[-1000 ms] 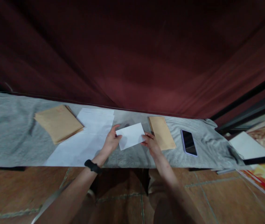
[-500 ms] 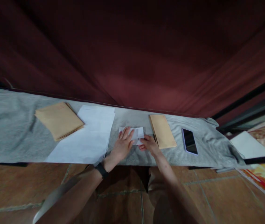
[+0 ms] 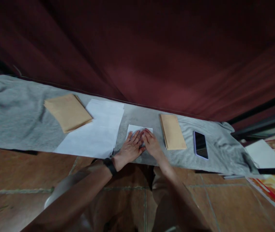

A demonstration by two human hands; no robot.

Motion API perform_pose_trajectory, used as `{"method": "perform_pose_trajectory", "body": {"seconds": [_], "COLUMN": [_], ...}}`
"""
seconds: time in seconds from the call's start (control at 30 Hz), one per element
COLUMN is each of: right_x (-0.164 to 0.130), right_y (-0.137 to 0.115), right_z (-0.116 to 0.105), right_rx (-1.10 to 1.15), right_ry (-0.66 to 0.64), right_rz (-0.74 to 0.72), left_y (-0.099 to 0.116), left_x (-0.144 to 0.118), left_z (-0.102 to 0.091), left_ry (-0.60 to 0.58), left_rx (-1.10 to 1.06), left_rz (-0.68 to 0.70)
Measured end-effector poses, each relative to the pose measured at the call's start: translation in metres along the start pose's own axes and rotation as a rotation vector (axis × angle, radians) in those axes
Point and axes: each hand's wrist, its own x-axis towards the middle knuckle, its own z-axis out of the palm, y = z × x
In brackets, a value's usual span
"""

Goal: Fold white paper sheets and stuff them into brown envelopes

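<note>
A small folded sheet of white paper (image 3: 134, 127) lies on the grey cloth in front of me, its lower part covered by my hands. My left hand (image 3: 131, 149) rests flat on it with the fingers spread. Close against its fingertips, my right hand (image 3: 151, 144) lies on the paper's right side, fingers stretched out and palm down. To the left is a stack of larger white sheets (image 3: 98, 129). Right of my right hand sits a narrow stack of brown envelopes (image 3: 173, 132).
Another pile of brown envelopes (image 3: 67, 111) overlaps the white sheets on the left. A phone (image 3: 200, 145) lies at the right on the grey cloth (image 3: 18, 112). Behind the narrow surface hangs a dark red curtain (image 3: 137, 64). Tiled floor (image 3: 224, 199) shows below.
My right hand has moved from the paper's lower right edge onto its top, beside the left hand. The paper now shows more above my fingers. The view has tilted slightly.
</note>
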Motion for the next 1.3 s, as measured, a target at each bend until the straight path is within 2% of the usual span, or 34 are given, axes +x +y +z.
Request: {"method": "perform_pose_trajectory", "body": {"seconds": [0.13,0.33,0.63,1.0,1.13,1.3], "right_x": [-0.005,-0.007,-0.011,-0.012,-0.009,-0.008], "right_y": [-0.003,0.004,0.02,0.028,0.02,0.01], "right_z": [0.016,0.013,0.014,0.009,0.006,0.011], "right_rx": [-0.089,-0.212,-0.366,-0.355,-0.303,-0.237], "right_ry": [-0.102,-0.134,-0.052,0.01,0.007,-0.08], "right_rz": [-0.006,0.06,0.072,0.179,0.102,0.002], "left_y": [0.003,0.004,0.006,0.004,0.003,0.003], "left_x": [-0.001,-0.003,-0.005,-0.005,-0.006,-0.005], "left_z": [-0.002,0.001,0.006,0.005,0.005,0.004], "left_ry": [-0.015,-0.006,0.053,0.04,0.05,0.012], "left_rx": [0.018,0.019,-0.007,-0.006,-0.026,-0.047], "left_rz": [0.015,0.007,-0.023,-0.022,-0.03,-0.028]}}
